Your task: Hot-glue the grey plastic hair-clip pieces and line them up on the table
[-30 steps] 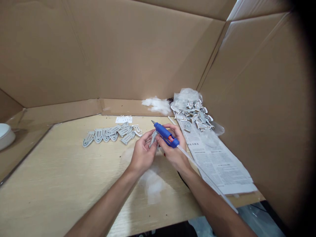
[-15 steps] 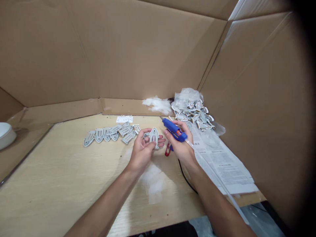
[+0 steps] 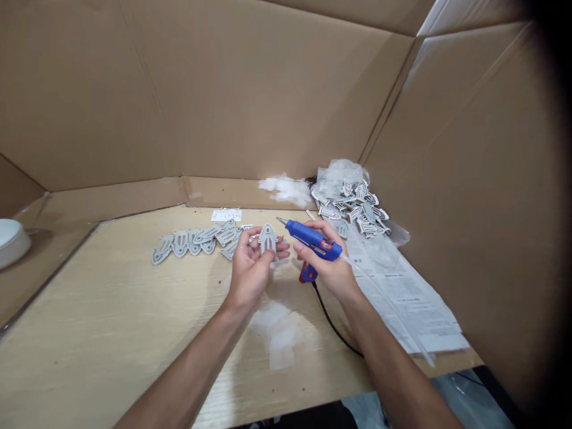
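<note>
A white bowl (image 3: 13, 243) sits at the far left, beside the bench (image 3: 111, 322). Next comes a cluster of gray slotted pieces (image 3: 181, 243) lying on the bench, some overlapping, with a white label strip (image 3: 226, 215) just behind. The left hand (image 3: 251, 265) grasps a gray pointed piece (image 3: 268, 239), thumb on its lower part, above the bench. To its right, the right hand (image 3: 333, 259) grips a blue glue gun (image 3: 313, 239), its nozzle pointing left, near that piece; a black cord (image 3: 333, 326) hangs from its handle. Farther right, newspaper (image 3: 402, 298) lies beneath a heap of similar pieces (image 3: 355, 208).
</note>
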